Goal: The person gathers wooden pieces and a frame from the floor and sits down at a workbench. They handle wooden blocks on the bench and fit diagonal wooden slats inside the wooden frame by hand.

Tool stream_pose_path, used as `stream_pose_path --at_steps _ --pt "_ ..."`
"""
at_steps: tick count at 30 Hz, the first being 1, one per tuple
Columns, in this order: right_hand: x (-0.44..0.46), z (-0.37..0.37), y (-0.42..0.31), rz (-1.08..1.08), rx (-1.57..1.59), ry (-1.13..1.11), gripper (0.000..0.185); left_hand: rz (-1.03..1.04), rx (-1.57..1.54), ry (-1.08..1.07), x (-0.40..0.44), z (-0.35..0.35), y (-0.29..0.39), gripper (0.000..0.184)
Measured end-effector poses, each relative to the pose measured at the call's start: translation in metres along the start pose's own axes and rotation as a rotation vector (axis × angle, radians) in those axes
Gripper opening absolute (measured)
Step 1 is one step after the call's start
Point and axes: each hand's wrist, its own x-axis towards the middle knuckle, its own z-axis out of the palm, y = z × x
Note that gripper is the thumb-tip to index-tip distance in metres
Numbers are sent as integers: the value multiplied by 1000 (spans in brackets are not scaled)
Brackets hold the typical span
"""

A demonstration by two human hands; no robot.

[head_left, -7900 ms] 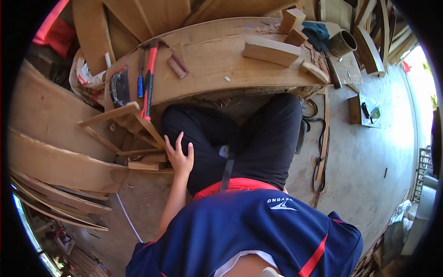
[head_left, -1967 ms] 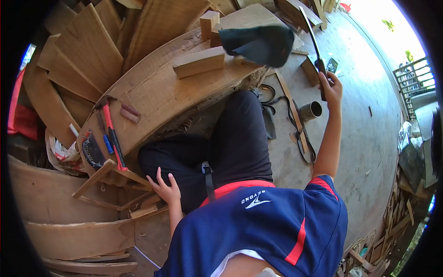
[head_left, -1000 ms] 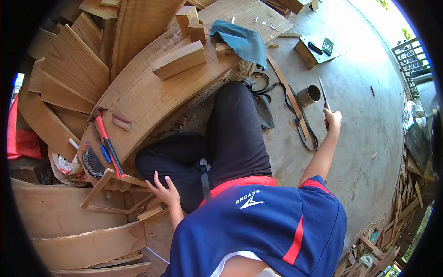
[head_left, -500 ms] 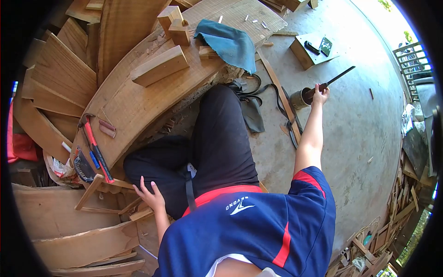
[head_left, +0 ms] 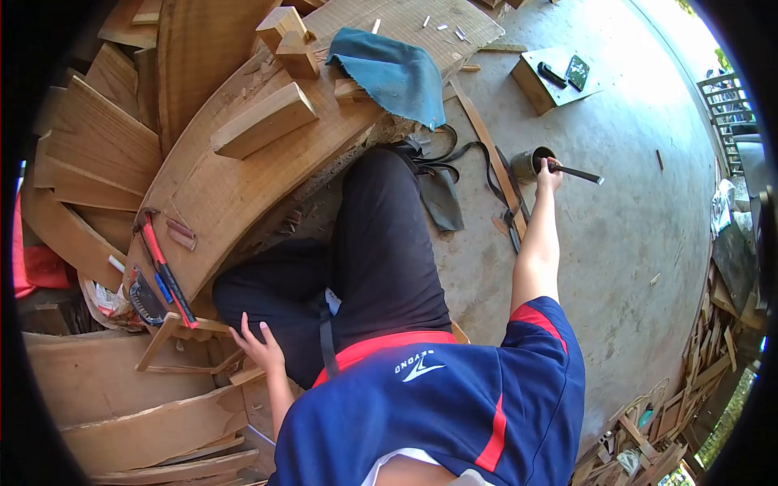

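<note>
My right hand [head_left: 549, 175] is stretched out over the floor, closed round a long dark chisel [head_left: 577, 171]. Its bright tip points right, away from the can. Right behind that hand stands an open metal can [head_left: 527, 165]; I cannot tell whether the two touch. My left hand [head_left: 261, 347] rests on my bent knee with its fingers spread and nothing in it. Near it, on the bench [head_left: 207, 223], lie a red-and-black hammer [head_left: 164, 265], a blue pen-like tool [head_left: 164, 287] and reddish-brown pieces [head_left: 181, 233].
A wooden block [head_left: 265, 121], a notched block [head_left: 292, 44] and a blue cloth [head_left: 387, 74] lie on the bench. Black straps [head_left: 478, 150] and a wooden strip [head_left: 484, 134] are on the floor. Farther off stands a box [head_left: 538, 87] holding a phone [head_left: 577, 73]. Scrap wood lines the right.
My right hand has swung the chisel from pointing up and right to pointing slightly down and right, with the hand lower and closer to the can. My left hand stays on the knee.
</note>
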Motion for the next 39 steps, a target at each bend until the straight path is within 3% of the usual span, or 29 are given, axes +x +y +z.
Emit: stream_pose_path --at_steps 5,7,14,17,21,25,27,29,33,35,37,39 --pt "9 -7 1 -6 -49 -22 21 -11 -8 -11 0 1 -2 46" --pt "5 -11 -18 -62 -188 37 21 -14 -3 -9 0 0 0 46" --pt "7 -27 -30 -28 -209 163 29 -9 -16 -1 0 2 -2 45" --pt "4 -31 -29 60 -45 275 33 12 -27 11 0 3 -4 45" --pt "-7 -35 -32 191 284 254 46 -13 -33 3 -1 2 -1 45" --pt "-11 -24 -31 375 451 351 50 -4 -40 4 -1 3 -3 44" --pt "-15 -24 -32 346 449 323 53 -11 -49 -1 0 3 -3 44" --pt "-18 -24 -40 426 202 327 63 -3 -47 4 -1 4 -5 44" --pt "-20 -24 -52 532 137 291 59 -2 -65 8 -2 3 -4 44" --pt "-49 -11 -99 796 -160 509 51 -2 -51 14 -1 4 -4 44" --pt "-81 8 -121 433 -449 368 46 -6 -53 26 -1 4 -3 44" --pt "-101 38 -125 -153 -125 83 50 -7 -51 39 1 3 0 44"
